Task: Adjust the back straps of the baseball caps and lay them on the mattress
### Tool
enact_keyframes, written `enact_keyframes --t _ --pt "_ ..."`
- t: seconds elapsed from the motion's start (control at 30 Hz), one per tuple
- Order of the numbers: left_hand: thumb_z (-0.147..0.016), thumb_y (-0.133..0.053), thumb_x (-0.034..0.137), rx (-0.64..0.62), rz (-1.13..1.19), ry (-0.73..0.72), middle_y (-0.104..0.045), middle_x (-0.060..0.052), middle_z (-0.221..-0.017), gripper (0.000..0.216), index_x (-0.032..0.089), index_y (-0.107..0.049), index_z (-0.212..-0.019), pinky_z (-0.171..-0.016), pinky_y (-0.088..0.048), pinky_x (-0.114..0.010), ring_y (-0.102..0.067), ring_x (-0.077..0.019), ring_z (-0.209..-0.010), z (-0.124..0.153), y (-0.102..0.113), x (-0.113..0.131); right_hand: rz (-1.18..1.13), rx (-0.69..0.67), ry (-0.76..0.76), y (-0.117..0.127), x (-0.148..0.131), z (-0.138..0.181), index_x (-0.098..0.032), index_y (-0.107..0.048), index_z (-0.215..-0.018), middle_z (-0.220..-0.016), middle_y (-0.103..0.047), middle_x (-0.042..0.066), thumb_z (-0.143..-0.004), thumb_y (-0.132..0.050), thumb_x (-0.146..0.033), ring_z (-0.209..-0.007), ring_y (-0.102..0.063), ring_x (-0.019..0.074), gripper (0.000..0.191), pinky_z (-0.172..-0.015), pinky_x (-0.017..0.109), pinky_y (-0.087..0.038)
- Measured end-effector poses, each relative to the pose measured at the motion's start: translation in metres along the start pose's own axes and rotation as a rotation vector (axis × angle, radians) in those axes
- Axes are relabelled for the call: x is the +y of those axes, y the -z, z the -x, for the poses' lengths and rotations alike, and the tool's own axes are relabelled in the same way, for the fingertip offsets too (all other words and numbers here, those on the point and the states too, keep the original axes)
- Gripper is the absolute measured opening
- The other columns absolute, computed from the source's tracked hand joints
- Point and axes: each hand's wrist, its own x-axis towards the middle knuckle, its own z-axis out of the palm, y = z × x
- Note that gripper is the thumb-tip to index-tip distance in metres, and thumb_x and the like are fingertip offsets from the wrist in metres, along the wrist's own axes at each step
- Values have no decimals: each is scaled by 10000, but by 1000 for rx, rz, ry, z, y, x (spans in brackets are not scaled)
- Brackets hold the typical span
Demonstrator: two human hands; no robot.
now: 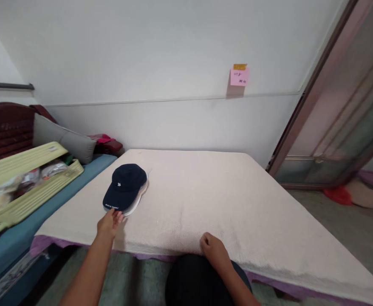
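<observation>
A navy baseball cap [127,182] lies at the left part of the cloth-covered table [205,191], its brim toward me. Light-coloured caps [138,202] show beneath its right and front edge; how many is hard to tell. My left hand [110,223] pinches the front of the navy cap's brim, thumb and fingers closed on it. Near the table's front edge, my right hand [214,250] rests in a loose fist on the cloth, and nothing shows in it.
At the left, a bench with a blue cover [100,163] bears a grey pillow [65,138] and a pale yellow container [33,182] with plastic packages. A pink note [239,77] is taped to the white wall. Sliding doors [333,127] stand at the right.
</observation>
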Motion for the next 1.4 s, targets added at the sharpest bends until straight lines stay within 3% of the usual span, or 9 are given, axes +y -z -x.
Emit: enact_keyframes --t 0.13,0.33,0.5,0.63,0.83,0.97,1.07,1.2,1.4 --pt "-869 -558 289 15 -18 -2 -606 -76 -1072 284 150 -564 -1117 -697 -536 -359 -613 -179 -849 -6 -7 5 -9 6 -9 1 -1 1 -188 -432 -629 -610 -536 15 -830 -395 -199 -584 -438 136 205 -552 275 -195" --pt "-839 -594 212 -139 5 -27 -575 19 -633 144 146 -556 -716 -539 -528 -226 -578 -97 -539 -8 -26 20 -45 18 4 2 1 3 -190 -433 -640 -633 -558 22 -816 -401 -186 -606 -466 146 179 -563 272 -218" --pt "-817 -554 59 -270 62 -82 -627 8 -610 140 149 -580 -713 -475 -520 -183 -586 -93 -489 -2 -44 32 -124 40 -6 2 6 0 -196 -424 -623 -614 -550 15 -796 -411 -182 -602 -475 150 174 -571 266 -256" --pt "-819 -525 22 -351 173 -190 -682 41 -715 204 195 -634 -824 -598 -563 -188 -629 -79 -601 15 -63 24 -354 33 -110 6 11 -8 -201 -388 -577 -562 -501 -4 -756 -446 -173 -581 -470 143 190 -559 256 -285" --pt "-794 -525 25 -563 291 -213 -730 28 -936 325 262 -687 -946 -758 -564 -261 -656 -133 -851 82 -98 -33 -611 -119 -215 7 17 -21 -208 -407 -624 -489 -464 -43 -790 -417 -263 -358 -436 99 174 -386 221 -275" --pt "-748 -635 110 -683 248 -166 -709 19 -1082 376 302 -667 -1070 -824 -540 -294 -629 -185 -1007 138 -122 -84 -772 -185 -230 8 18 -30 -199 -457 -671 -536 -496 -32 -787 -466 -399 -372 -455 100 232 -361 219 -295" --pt "-742 -674 178 -760 202 -62 -710 -5 -1087 377 297 -660 -1099 -888 -509 -326 -627 -199 -1027 165 -137 -122 -1112 -220 -290 17 19 -38 -171 -536 -724 -581 -540 -2 -786 -465 -571 -424 -489 103 410 -403 221 -324" --pt "-726 -704 224 -805 131 49 -716 -30 -1071 397 283 -654 -1116 -898 -501 -327 -631 -210 -1031 172 -145 -171 -1544 -109 -321 47 25 -50 -149 -613 -809 -705 -632 64 -778 -446 -681 -605 -598 143 558 -554 244 -401" --pt "-625 -785 227 -807 -47 202 -747 -31 -959 381 260 -705 -996 -863 -517 -329 -657 -237 -983 164 -137 -216 -1698 20 -134 84 36 -69 -175 -645 -987 -902 -693 81 -854 -449 -587 -800 -638 180 475 -754 303 -451"
